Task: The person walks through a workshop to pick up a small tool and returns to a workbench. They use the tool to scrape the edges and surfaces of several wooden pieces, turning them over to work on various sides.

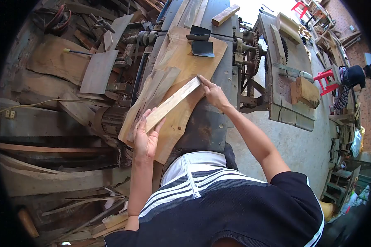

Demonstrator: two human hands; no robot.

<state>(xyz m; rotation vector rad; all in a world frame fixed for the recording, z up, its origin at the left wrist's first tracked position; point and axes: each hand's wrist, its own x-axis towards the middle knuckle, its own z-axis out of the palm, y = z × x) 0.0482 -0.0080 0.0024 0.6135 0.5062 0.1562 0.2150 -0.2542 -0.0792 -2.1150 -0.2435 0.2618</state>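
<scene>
A pale, narrow wooden strip (174, 103) slants between my two hands above a wide wooden board (181, 119). My left hand (146, 133) holds the strip's lower left end, palm up with the fingers around it. At the upper right end, my right hand (213, 91) grips the strip between thumb and fingers. Two dark, curled sheets (203, 48) lie on the board beyond the strip. Rough-edged planks (152, 88) rest along the board's left side. Beneath everything is a dark metal machine table (206, 127).
A small wood block (226, 15) sits at the table's far end. Machine gears and a chain (255, 53) stand to the right, beside another bench (290, 99). An electric motor (111, 120) is at the left. Far right, a person (350, 80) is near red stools (327, 81).
</scene>
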